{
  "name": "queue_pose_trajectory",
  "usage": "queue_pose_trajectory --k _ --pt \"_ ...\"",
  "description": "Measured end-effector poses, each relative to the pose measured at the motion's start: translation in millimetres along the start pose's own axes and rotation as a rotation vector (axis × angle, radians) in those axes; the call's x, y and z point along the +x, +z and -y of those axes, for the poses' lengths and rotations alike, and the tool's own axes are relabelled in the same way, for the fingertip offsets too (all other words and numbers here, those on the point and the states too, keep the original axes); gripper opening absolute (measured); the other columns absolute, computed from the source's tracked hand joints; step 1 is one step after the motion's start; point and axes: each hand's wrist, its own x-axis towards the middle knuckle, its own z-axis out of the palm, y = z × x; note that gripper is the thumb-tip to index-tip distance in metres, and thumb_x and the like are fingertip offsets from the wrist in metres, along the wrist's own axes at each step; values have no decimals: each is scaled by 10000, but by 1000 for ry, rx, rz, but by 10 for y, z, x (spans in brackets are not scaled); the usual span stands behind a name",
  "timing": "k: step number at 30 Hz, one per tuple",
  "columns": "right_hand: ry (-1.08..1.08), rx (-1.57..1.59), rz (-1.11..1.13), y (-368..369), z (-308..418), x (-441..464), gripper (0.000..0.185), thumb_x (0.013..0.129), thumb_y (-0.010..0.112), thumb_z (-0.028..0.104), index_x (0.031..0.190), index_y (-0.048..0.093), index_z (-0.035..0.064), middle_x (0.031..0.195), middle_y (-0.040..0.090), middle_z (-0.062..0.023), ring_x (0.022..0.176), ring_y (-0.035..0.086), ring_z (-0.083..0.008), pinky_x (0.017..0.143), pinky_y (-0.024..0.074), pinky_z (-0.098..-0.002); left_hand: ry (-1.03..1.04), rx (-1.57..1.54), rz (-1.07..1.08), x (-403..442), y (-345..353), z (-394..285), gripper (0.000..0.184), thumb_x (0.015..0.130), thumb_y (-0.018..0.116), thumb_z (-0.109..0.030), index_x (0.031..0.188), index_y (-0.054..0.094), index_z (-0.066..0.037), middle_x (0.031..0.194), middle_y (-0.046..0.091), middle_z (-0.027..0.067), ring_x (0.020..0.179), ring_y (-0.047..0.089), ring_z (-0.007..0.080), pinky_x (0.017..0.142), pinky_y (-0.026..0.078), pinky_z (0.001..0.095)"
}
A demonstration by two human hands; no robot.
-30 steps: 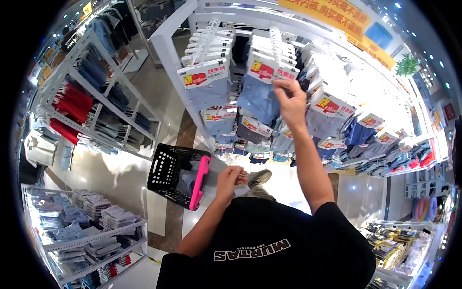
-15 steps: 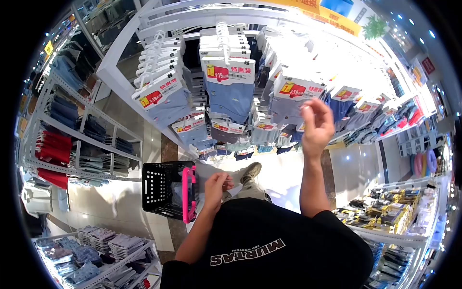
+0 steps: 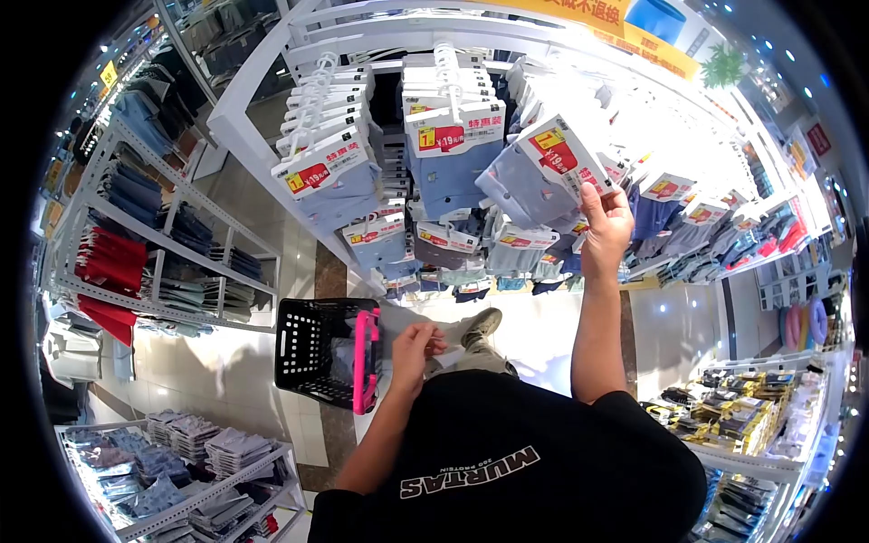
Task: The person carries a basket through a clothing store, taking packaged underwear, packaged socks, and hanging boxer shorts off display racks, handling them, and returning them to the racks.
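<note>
My right hand (image 3: 606, 226) pinches the lower right corner of a white header card between thumb and fingers. The card belongs to a pack of light blue underwear (image 3: 520, 185) with small prints, which tilts sideways at the front of its row. A red and yellow price label is printed on the card. Beside it hang similar packs (image 3: 453, 176) on white hooks. My left hand (image 3: 418, 351) is held low in front of my body, fingers curled together, and nothing shows in it. The black basket (image 3: 312, 348) with a pink handle is left of that hand.
The white display rack (image 3: 240, 136) spans the front, with more packs on lower hooks. Shelves of folded clothes (image 3: 127, 208) stand on the left. A bin of folded garments (image 3: 181, 452) is at lower left, and a shelf of packaged goods (image 3: 724, 407) at right.
My right hand has closed on the card's corner, and the pack has swung from hanging nearly straight to tilted. My left hand has stayed low by my body. The view has shifted slightly.
</note>
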Motion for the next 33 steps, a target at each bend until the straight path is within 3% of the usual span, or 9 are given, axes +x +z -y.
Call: queue_pose_trajectory --k 4,9,15,18,22,26,28,30,33 --pt "7 12 41 44 107 -25 283 909 730 167 1105 606 5 955 660 -18 883 595 -83 807 455 -228 -5 -7 5 12 29 -39 234 990 582 -232 1015 628 -4 929 677 87 761 650 146 713 513 256" --pt "-103 252 -3 -42 235 -59 323 986 591 133 1251 464 -2 1143 638 -131 959 668 -193 863 558 -342 -9 26 95 9 181 -126 240 990 586 -231 1042 630 -1 957 683 93 785 650 143 734 517 266" --pt "-8 321 127 22 364 -434 490 1001 499 83 1446 295 58 1165 613 -189 1027 655 -233 896 564 -364 117 156 352 -64 547 -432 344 1004 559 -220 1257 555 13 1176 645 116 989 627 153 857 486 281" --pt "181 332 179 151 115 -699 445 992 553 77 1411 408 42 1143 640 -151 957 661 -161 850 547 -283 275 22 341 -128 740 -581 407 1017 525 -163 1371 459 27 1327 553 120 1119 574 149 927 445 271" --pt "390 265 130 224 -253 -960 257 1003 546 112 1223 604 -8 1087 660 -90 996 613 -121 895 497 -260 257 107 302 -74 597 -515 199 1013 521 -88 1175 568 18 1010 637 40 888 588 76 794 464 224" --pt "145 -317 441 135 -400 -1202 195 969 573 94 1118 680 26 981 632 -22 894 575 -76 847 434 -215 221 68 201 -82 533 -453 75 995 553 -60 997 589 6 853 630 5 746 567 50 666 447 206" --pt "153 -404 681 126 -444 -1313 280 919 672 217 1146 674 53 1028 570 -38 933 557 -105 873 422 -240 227 -81 110 -94 585 -456 69 988 565 -61 976 594 0 840 627 3 744 563 44 644 441 207" --pt "167 -389 799 229 -401 -1452 424 783 771 256 1152 665 78 1118 496 -133 1146 503 -284 1010 397 -365 339 21 23 -52 547 -436 98 969 611 -104 944 610 -9 824 636 3 728 563 42 616 451 222" --pt "98 -442 821 427 -291 -1562 520 759 829 277 1189 634 58 1202 464 -137 1138 515 -275 976 431 -364 337 12 -74 -38 526 -445 138 957 641 -139 912 638 -9 807 650 3 697 563 44 612 453 223"
